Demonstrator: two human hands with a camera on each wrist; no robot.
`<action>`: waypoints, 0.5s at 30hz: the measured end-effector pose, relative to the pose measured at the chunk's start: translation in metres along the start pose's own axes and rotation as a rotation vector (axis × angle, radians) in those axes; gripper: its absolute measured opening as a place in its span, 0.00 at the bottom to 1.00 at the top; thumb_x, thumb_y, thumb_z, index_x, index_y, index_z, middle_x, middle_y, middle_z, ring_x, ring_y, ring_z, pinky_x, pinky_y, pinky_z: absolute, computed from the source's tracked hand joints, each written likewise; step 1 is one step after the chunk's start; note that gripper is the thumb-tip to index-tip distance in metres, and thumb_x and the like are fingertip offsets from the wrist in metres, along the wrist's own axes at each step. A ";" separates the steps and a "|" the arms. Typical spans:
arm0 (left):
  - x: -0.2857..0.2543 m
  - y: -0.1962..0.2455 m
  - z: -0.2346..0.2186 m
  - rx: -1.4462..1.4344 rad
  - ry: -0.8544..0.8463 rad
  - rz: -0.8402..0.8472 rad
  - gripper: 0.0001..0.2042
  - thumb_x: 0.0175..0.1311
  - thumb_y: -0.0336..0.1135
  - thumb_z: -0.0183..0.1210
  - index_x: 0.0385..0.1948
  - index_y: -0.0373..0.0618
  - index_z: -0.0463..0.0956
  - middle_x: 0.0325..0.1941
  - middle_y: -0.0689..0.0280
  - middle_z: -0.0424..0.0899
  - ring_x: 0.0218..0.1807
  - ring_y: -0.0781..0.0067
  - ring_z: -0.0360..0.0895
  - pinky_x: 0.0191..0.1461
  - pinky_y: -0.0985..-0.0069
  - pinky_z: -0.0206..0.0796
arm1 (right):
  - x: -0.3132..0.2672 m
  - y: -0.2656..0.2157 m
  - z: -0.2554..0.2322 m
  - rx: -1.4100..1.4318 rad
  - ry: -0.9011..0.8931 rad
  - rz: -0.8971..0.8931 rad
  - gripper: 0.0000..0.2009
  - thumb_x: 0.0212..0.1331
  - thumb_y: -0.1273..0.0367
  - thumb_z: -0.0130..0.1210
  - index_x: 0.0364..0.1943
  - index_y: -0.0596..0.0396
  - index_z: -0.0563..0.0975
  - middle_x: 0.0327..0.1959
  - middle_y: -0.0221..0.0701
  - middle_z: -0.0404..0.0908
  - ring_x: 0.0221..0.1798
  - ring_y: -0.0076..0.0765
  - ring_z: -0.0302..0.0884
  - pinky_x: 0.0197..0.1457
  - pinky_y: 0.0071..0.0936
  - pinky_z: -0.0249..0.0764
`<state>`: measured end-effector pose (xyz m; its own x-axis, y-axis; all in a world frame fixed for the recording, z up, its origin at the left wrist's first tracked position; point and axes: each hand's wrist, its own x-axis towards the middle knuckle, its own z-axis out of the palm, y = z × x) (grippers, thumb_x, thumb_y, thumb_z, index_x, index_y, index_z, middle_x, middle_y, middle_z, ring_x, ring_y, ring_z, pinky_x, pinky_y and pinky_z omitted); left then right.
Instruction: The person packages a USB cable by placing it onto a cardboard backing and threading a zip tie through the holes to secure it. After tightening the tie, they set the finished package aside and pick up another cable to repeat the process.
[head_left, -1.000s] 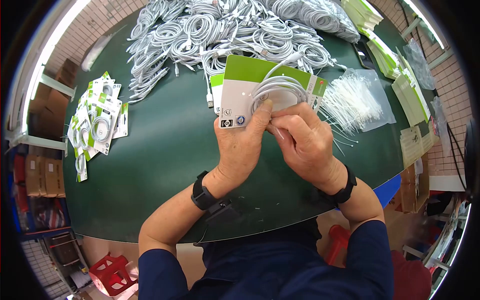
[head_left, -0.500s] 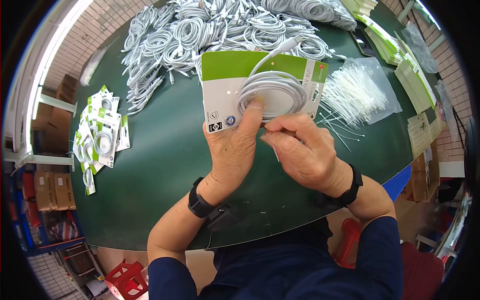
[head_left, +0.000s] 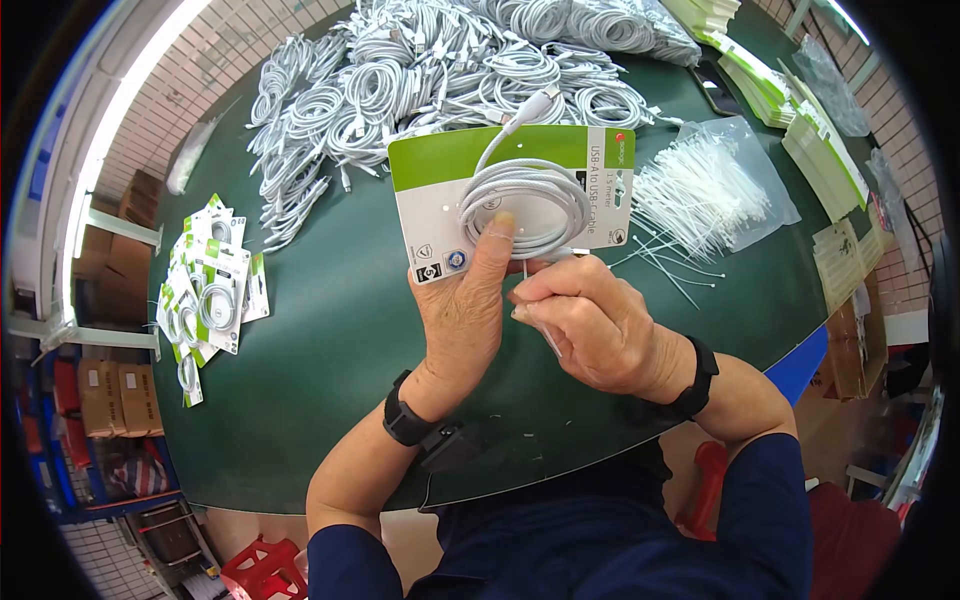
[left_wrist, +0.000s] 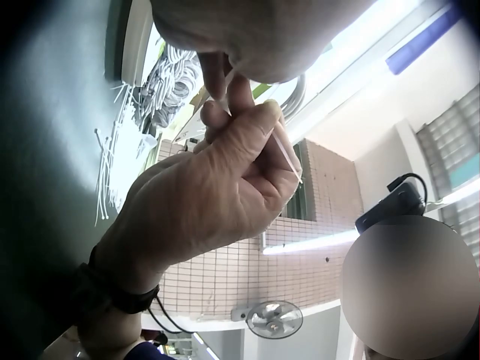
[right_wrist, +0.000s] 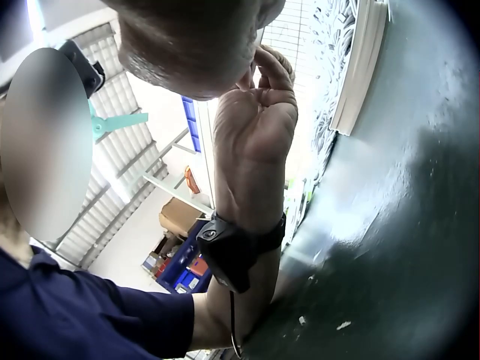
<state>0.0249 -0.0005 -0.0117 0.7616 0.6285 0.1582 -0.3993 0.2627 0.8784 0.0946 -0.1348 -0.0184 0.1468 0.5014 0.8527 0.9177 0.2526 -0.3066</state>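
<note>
Left hand (head_left: pixel 463 310) holds the backing card (head_left: pixel 510 200) at table centre, thumb pressing the coiled cable (head_left: pixel 525 208). Right hand (head_left: pixel 590 320), at 4 o'clock of the card, pinches a thin tie (head_left: pixel 545 335), mostly hidden by fingers. Wrist views blocked by hands.

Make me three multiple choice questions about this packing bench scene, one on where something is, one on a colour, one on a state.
1. Where does the clear plastic bag of white cable ties lie on the dark green round table?
A. right of the held card
B. left of the held card
C. under the person's arms

2. What colour is the top band of the grey printed backing card?
A. red
B. green
C. blue

3. How is the coiled white USB cable kept on the card?
A. lying loose on the table
B. pressed by the left hand thumb
C. sealed in a box

Answers: 1 A, the bag sits to the card's right. 2 B, the band is green. 3 B, the thumb lies on the coil while the right hand pinches a thin tie below.
</note>
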 end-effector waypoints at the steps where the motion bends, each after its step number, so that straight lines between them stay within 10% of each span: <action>1: 0.000 0.000 0.001 -0.013 0.007 -0.016 0.15 0.73 0.28 0.64 0.57 0.36 0.76 0.51 0.60 0.85 0.45 0.73 0.86 0.42 0.74 0.85 | -0.001 0.000 0.001 0.019 0.006 -0.002 0.10 0.53 0.81 0.66 0.38 0.63 0.79 0.44 0.42 0.81 0.40 0.44 0.86 0.35 0.31 0.84; 5: -0.002 0.004 -0.003 0.054 -0.076 -0.066 0.21 0.77 0.30 0.59 0.67 0.36 0.66 0.60 0.54 0.80 0.55 0.62 0.86 0.56 0.64 0.86 | -0.004 0.003 0.002 0.037 0.017 -0.036 0.10 0.53 0.80 0.66 0.38 0.62 0.79 0.44 0.41 0.81 0.40 0.43 0.85 0.36 0.31 0.84; 15: -0.003 0.002 0.000 -0.008 -0.004 -0.032 0.17 0.74 0.30 0.64 0.60 0.37 0.75 0.53 0.61 0.84 0.47 0.73 0.85 0.43 0.74 0.85 | -0.001 0.005 -0.002 0.082 0.007 -0.029 0.11 0.54 0.80 0.67 0.40 0.62 0.79 0.44 0.41 0.82 0.40 0.43 0.86 0.38 0.31 0.84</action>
<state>0.0217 -0.0022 -0.0106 0.7763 0.6164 0.1321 -0.3785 0.2881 0.8796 0.0993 -0.1356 -0.0202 0.1236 0.4874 0.8644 0.8883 0.3338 -0.3153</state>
